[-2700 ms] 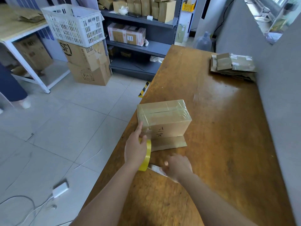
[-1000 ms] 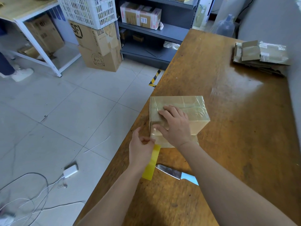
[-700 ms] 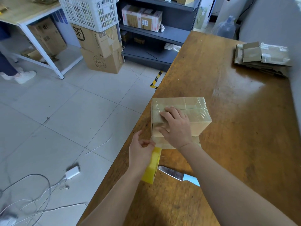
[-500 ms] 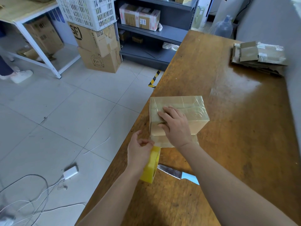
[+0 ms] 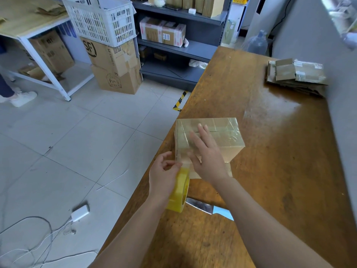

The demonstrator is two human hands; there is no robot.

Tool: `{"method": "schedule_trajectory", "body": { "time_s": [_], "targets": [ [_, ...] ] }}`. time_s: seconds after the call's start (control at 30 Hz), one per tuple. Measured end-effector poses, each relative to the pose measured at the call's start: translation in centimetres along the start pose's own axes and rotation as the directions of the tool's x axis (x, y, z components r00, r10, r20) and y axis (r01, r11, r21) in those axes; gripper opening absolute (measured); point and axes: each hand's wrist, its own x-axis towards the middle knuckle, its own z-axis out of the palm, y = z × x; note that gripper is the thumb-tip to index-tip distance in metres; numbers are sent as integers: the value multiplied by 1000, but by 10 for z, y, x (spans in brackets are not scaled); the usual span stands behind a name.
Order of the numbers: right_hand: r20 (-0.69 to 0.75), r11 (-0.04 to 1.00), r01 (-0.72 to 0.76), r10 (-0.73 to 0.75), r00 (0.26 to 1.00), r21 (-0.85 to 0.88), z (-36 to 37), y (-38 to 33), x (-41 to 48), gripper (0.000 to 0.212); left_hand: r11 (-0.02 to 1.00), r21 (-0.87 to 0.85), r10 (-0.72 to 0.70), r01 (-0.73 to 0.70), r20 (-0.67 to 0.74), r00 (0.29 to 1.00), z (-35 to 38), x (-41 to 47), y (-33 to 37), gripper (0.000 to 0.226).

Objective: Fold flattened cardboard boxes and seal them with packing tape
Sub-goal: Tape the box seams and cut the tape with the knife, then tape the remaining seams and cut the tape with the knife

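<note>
The taped cardboard box (image 5: 218, 136) stands near the left edge of the wooden table (image 5: 280, 171), in the same spot as half a second ago. Its top and sides are glossy with clear tape, and a loose flap shows at its near base.

The right hand (image 5: 207, 159) has changed most. Earlier its fingers were bent and pressing on the box's top left corner. Now they are straight and fanned apart, lying over the near top edge and front face, blurred by motion. Whether the palm touches the cardboard I cannot tell.

The left hand (image 5: 164, 176) still grips the yellow packing tape roll (image 5: 178, 192) just beside the box's near left corner. Its thumb and forefinger are curled together at the roll's top, where a strip of tape runs up to the box. The roll stands on edge at the same place as before.

The knife (image 5: 210, 208) lies flat on the table behind both wrists, unmoved since the right hand let it go. A stack of flattened boxes (image 5: 295, 74) rests at the far right corner against the grey partition.
</note>
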Motion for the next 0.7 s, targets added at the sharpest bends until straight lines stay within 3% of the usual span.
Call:
{"method": "schedule_trajectory", "body": {
  "time_s": [0.07,0.1,0.17,0.23,0.3,0.5,0.57,0.7],
  "targets": [
    [-216,994,-49,70,974,99,-9,-18,-10,31,999,-23,32,-33,-19,999,1,-5,6,23],
    [-250,979,-126,163,954,158,-15,-27,-14,23,998,-33,60,-61,-32,998,2,-8,9,21],
    [-69,870,-382,422,904,312,-29,-43,-20,31,990,-67,121,-125,-60,991,2,-16,14,21],
    [214,639,-556,533,818,532,-40,-52,-27,38,977,-87,185,-193,-94,978,3,-23,19,24],
    [357,397,-581,509,783,710,-48,-59,-33,25,962,-101,241,-254,-127,962,4,-30,22,27],
    [431,36,-547,573,697,836,-71,-75,-43,10,918,-55,391,-392,-41,920,10,-42,30,34],
    [421,-1,-531,613,669,847,-76,-74,-43,9,890,-14,456,-456,8,890,14,-43,32,33],
    [299,49,-486,733,611,873,-82,-62,-45,22,856,78,508,-511,63,859,25,-30,41,30]
  ]
}}
